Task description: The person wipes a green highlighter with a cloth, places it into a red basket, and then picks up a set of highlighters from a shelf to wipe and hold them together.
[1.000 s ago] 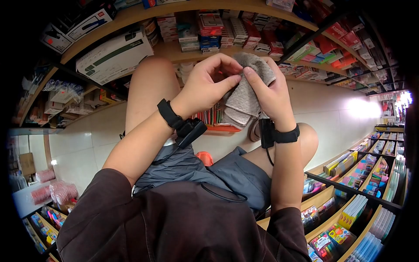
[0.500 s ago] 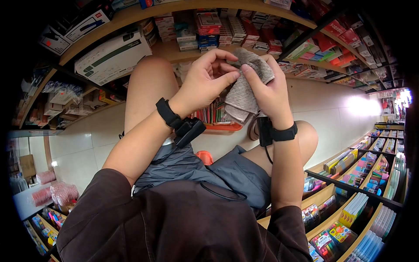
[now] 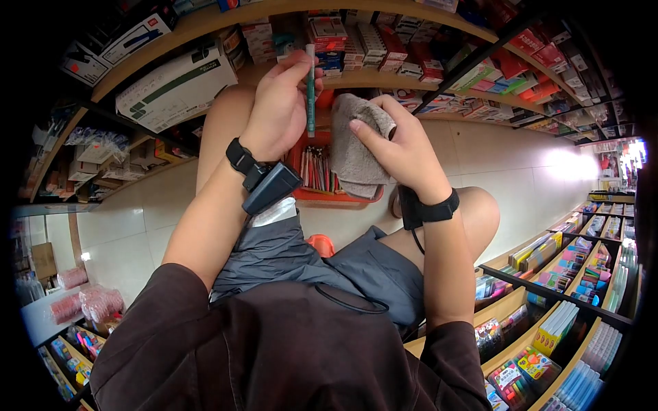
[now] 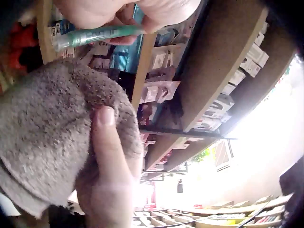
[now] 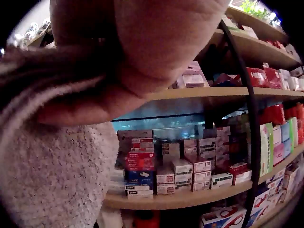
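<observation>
Between its thumb and fingers my left hand [image 3: 277, 113] pinches a slim green tube [image 3: 310, 92] with a clear end, pen-like in shape. The tube stands nearly upright in the head view; in the left wrist view the translucent green tube [image 4: 95, 36] shows print along its side. My right hand [image 3: 410, 151] grips a folded grey cloth [image 3: 353, 154], thumb on top and the other fingers mostly hidden behind it. Beneath the hands is a red basket [image 3: 336, 201] with many thin sticks like pencils or pens [image 3: 317, 170] inside.
Wooden shelves with stacked small boxes [image 5: 173, 178] stand in front. A large white carton [image 3: 178, 92] lies on the left shelf. Divided stationery bins [image 3: 541, 322] are at the right. A knee flanks the basket on each side, and an orange-red object [image 3: 320, 245] shows below.
My left hand has left the cloth and moved up and left, with the green tube now visible in it. My right hand and the cloth have shifted slightly left and down.
</observation>
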`<state>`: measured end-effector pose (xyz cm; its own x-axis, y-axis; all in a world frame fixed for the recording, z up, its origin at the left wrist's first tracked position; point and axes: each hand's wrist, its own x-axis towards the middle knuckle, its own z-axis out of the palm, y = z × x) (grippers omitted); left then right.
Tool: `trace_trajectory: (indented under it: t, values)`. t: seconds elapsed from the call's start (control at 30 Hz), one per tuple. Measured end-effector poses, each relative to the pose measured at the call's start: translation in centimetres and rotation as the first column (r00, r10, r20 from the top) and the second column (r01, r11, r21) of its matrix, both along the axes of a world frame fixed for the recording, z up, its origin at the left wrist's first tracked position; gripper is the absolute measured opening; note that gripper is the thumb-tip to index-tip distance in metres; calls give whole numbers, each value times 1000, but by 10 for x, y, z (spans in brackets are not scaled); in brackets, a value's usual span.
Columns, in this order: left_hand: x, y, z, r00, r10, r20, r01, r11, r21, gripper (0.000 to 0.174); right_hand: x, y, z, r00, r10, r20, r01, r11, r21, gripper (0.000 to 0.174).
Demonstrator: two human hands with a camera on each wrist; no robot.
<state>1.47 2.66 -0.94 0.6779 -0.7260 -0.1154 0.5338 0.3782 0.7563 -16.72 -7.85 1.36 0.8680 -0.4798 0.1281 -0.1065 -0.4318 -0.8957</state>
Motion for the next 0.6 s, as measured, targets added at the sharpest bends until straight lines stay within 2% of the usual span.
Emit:
trace_trajectory:
  t: [0.13, 0.23, 0.33, 0.47, 0.53, 0.57, 0.6]
  values:
    - [3, 3, -4, 978, -149, -147, 138, 987, -85, 26, 2, 0, -14, 1000, -18, -1, 18, 994, 109, 34]
    - [2, 2, -2, 970, -139, -199, 110, 983, -149, 27, 7, 12, -23, 999, 46, -15, -42, 974, 222, 36]
    - [3, 1, -3, 969, -136, -204, 91, 972, -217, 26, 14, 30, -26, 996, 39, 85, -70, 915, 398, 37]
    - [0, 0, -1, 992, -56, -115, 34, 982, -188, 27, 18, 43, -18, 991, -23, 135, -40, 894, 445, 35]
    - [-3, 2, 3, 998, -33, -45, 25, 983, -179, 29, 16, 42, -13, 986, -99, 134, 31, 900, 435, 32]
    - [-3, 4, 4, 997, -77, -5, 75, 984, -164, 31, 16, 41, -12, 982, -132, 136, 62, 900, 430, 31]
    - [-4, 6, 6, 992, -123, 35, 127, 981, -148, 33, 19, 39, -16, 959, -175, 225, 43, 869, 493, 26]
